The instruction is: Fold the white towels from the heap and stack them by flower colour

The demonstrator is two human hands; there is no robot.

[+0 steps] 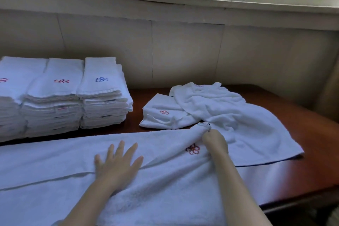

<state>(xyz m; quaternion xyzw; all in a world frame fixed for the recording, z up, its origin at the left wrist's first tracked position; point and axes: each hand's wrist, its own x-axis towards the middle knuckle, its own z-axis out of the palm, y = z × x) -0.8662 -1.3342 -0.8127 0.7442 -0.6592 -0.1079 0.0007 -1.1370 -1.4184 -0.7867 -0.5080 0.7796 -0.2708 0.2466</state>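
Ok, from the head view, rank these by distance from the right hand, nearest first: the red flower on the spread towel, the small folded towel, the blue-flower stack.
1. Red flower: just left of the right hand.
2. Small folded towel: behind it, to the left.
3. Blue-flower stack: far left.

Folded stacks (62, 95): three, side by side at the left of the table (302, 174).
Stacks topped by a red flower: two, the leftmost cut by the frame edge.
Stacks topped by a blue flower (101, 79): one, the rightmost.
Towels spread flat in front: one (55, 161), with one red flower (193, 149).
Loose towels at the right: a rumpled heap (216, 101); count unclear.
Small folded towels beside the heap: one (163, 113).
Hands: two.
Window panes: three.
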